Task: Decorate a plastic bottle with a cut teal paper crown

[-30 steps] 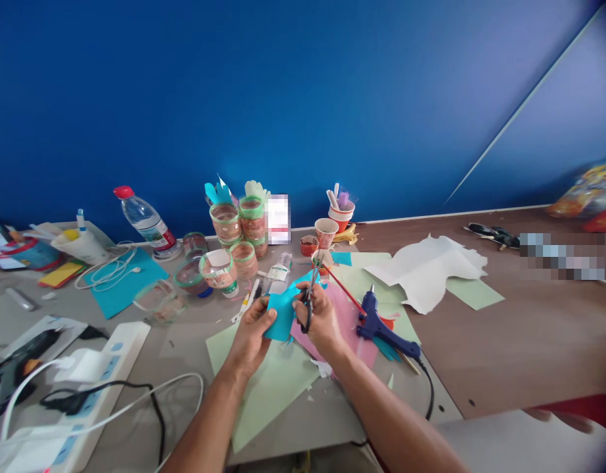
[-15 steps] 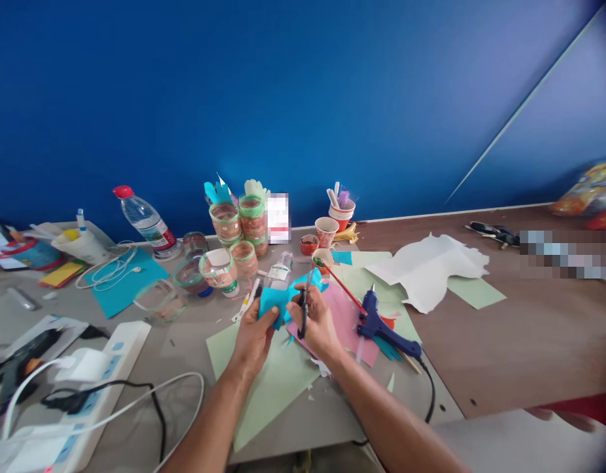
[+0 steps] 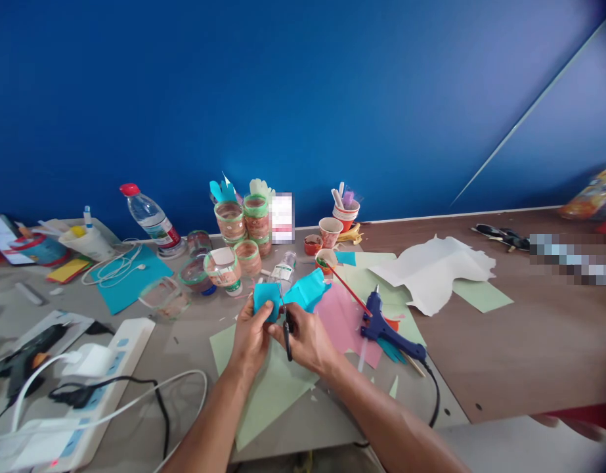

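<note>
The worktop (image 3: 504, 358) is moderately and evenly lit, with only soft shadows cast. The wall (image 3: 283, 98) is washed paler toward the right, where the top corner is darkened. The bag (image 3: 591, 197) is blurred near the edge; two patches are coarsely pixelated

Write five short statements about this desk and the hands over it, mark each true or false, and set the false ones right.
1. The right hand holds scissors. True.
2. The left hand is empty. False: the left hand holds blue paper.
3. The glue gun lies to the right of the scissors. True.
4. The power strip is at lower right. False: the power strip is at lower left.
5. The tall bottle at back left has a red cap. True.
</note>
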### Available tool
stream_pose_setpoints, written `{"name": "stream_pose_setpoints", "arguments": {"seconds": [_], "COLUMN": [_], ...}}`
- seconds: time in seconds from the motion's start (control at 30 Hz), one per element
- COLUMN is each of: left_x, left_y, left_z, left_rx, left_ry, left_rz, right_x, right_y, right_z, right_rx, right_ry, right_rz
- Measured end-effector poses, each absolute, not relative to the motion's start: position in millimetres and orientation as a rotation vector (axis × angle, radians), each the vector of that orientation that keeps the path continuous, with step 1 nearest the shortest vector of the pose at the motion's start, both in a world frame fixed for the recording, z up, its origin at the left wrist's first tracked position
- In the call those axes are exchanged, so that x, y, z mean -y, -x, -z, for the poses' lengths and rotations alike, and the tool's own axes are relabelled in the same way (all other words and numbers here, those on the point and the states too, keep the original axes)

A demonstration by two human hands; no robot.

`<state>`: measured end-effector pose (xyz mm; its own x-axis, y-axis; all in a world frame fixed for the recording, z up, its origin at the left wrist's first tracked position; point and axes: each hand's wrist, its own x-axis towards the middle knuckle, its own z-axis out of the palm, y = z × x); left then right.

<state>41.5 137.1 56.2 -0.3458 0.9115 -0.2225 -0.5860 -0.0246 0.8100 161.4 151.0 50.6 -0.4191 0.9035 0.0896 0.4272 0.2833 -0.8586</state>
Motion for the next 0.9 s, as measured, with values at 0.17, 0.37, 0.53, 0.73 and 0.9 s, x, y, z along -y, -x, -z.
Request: {"name": "stream_pose_setpoints", "arguments": {"seconds": [0.17,0.37,0.53,0.73,0.9], "left_x": [-135.5,-134.9,-134.0,-134.3,-134.9], "left_y": [-44.4,-45.6,-45.8,-45.9,-46.0], "left_z": [-57.6,-56.7,-55.7,-55.7,-55.4], "left_rx": [-1.071,-1.056,-1.049,-1.045,-1.039], "left_ry": [-0.45,-0.456,-0.457,-0.454,-0.425], "left_rz": [-1.613,-1.603,-1.596,-1.604,-1.608], "right_x": [-150.8,-151.0,-150.6,-149.8,-149.8], "right_y": [-160.5,-160.6,-160.1,-159.1,-159.6], "right_z": [-51.8,-47.2,-45.7,-45.0,-45.8], "right_rx": [1.994,1.971,1.958,1.945,1.936], "right_ry": [1.277,1.261,1.251,1.235,1.221], "right_rz": [-1.025,-1.027,-1.018,-1.017,-1.022]}}
